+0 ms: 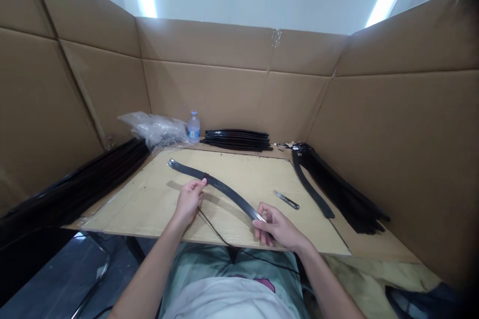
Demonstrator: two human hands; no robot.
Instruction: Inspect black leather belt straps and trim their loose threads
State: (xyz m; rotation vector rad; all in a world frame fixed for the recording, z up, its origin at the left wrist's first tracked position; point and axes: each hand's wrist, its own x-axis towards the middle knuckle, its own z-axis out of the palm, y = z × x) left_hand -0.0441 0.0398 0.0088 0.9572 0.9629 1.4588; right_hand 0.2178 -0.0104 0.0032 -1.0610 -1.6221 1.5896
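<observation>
A long, curved, dark strip with metal ends (224, 190) is held above the cardboard work board (254, 169). My left hand (189, 202) pinches it near its middle, fingers closed on it. My right hand (275, 227) grips its near metal end. The strip's far metal tip points up and left. A thin black cord (217, 232) runs from under my left hand down toward my lap.
Small metal snips (286, 200) lie on the board right of the strip. One black strip (310, 187) and a pile of several (344, 192) lie at right. More strips lie stacked at the back (237, 139) and left (93, 179). A plastic bag (157, 129) and water bottle (193, 127) stand behind.
</observation>
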